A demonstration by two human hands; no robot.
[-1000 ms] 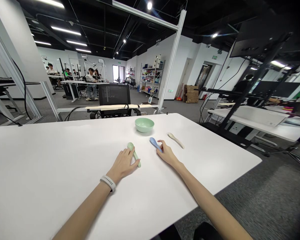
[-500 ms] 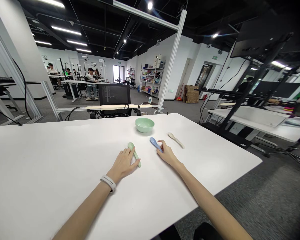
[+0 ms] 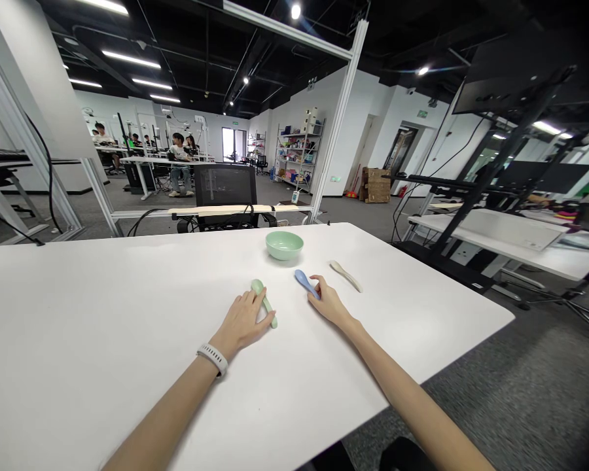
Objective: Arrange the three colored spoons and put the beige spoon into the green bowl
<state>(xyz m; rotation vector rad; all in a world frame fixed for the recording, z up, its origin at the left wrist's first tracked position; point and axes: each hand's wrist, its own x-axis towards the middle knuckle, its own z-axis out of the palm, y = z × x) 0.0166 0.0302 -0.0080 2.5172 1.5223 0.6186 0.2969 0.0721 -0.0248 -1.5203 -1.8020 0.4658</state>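
Note:
My left hand [image 3: 243, 320] lies over a pale green spoon [image 3: 258, 286]. Its fingertips rest near the spoon's bowl end and its thumb touches the handle's lower end. Further right, my right hand [image 3: 330, 305] has its fingers curved around the handle of a blue spoon [image 3: 303, 280], whose bowl end points away from me; part of that handle is hidden. Both spoons lie on the white table [image 3: 103, 327]. A cream spoon [image 3: 345, 275] rests beyond my right hand, untouched. Behind the spoons stands a green bowl [image 3: 285, 246], upright.
A metal frame with a crossbar [image 3: 220, 210] runs along the table's far side, with a black mesh chair [image 3: 226, 186] behind it. To the right, past the table edge, is another white desk [image 3: 510, 242] with a dark stand. People sit at far desks.

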